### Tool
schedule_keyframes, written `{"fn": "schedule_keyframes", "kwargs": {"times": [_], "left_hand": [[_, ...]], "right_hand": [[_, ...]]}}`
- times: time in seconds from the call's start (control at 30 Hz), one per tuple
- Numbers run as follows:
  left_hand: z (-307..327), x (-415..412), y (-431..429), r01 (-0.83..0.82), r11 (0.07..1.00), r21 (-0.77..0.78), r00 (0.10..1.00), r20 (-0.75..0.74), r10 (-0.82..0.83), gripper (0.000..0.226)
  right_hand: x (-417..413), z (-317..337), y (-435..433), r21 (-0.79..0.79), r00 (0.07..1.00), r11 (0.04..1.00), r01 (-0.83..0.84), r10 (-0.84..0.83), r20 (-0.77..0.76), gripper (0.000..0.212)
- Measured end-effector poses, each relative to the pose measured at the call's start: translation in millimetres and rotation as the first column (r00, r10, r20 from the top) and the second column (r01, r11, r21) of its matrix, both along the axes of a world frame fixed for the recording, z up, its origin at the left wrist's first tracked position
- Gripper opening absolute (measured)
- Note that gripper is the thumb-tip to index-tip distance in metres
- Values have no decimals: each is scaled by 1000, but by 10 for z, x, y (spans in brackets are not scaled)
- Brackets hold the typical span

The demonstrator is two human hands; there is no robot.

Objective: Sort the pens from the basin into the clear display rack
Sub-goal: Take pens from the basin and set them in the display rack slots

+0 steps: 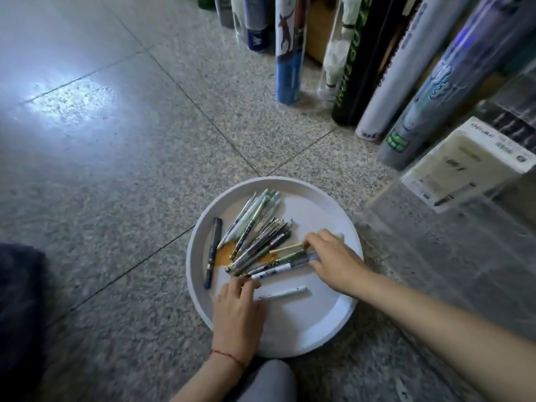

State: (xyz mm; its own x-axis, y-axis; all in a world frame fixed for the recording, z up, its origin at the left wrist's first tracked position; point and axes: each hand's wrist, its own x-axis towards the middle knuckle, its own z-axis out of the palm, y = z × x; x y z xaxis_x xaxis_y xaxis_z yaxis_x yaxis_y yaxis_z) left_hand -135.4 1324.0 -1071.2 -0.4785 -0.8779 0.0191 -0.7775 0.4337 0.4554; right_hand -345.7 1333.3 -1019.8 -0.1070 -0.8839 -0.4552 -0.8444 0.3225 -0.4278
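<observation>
Fingers [319, 264] and thumb of your right hand [333, 256] were curled round the near ends of a bundle of pens [261, 233], clamping them at the right side of the basin [304, 323]. Your left hand [237, 309] reached in from below, its bent fingertips touching the other end of that bundle; whether they pinched anything I cannot tell. A red string [226, 355] circled that wrist. The pens lay fanned across the middle of the round white basin, with a dark pen [213, 252] apart at its left and a white pen [282, 293] alone just below the bundle. The basin sat on a speckled grey stone floor [145, 184] crossed by dark tile seams, with a pale patch of reflected light [72, 103] far to the left. The clear display rack [435, 227] stood on the floor just beside the basin's right edge, a labelled pale box behind its wall. Tall printed tubes [290, 47] stood upright in a row along the back. Your grey-clad knee [266, 381] showed at the bottom edge.
</observation>
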Motion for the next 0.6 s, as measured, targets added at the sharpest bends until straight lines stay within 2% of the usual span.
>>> {"fn": "schedule_keyframes", "kwargs": {"times": [0.1, 0.2, 0.33, 0.43, 0.47, 0.53, 0.6], "left_hand": [[-33, 66, -26, -80, 994, 70, 994, 79, 75, 26], [-34, 167, -60, -85, 984, 160, 993, 97, 70, 28], [7, 237, -108, -44, 978, 203, 996, 83, 27, 20], [134, 196, -161, -117, 945, 306, 991, 104, 89, 19], [174, 185, -180, -167, 923, 346, 986, 50, 160, 23], [260, 146, -222, -272, 844, 461, 928, -107, 358, 28], [348, 97, -283, -317, 689, 651, 763, -256, 593, 24]], "right_hand": [[9, -94, -35, 35, 995, 997, -75, 77, -62, 19], [10, -179, 0, 21, 981, 990, -143, 144, -128, 20], [-28, -221, 31, -3, 988, 991, -136, 135, -76, 13], [-66, -207, 8, 27, 986, 998, 52, -56, 160, 18], [-72, -192, -3, 34, 956, 990, 139, -143, 257, 20], [-80, -151, -27, 54, 840, 950, 308, -298, 453, 22], [-84, -87, -54, 125, 649, 881, 455, -424, 632, 23]]}}
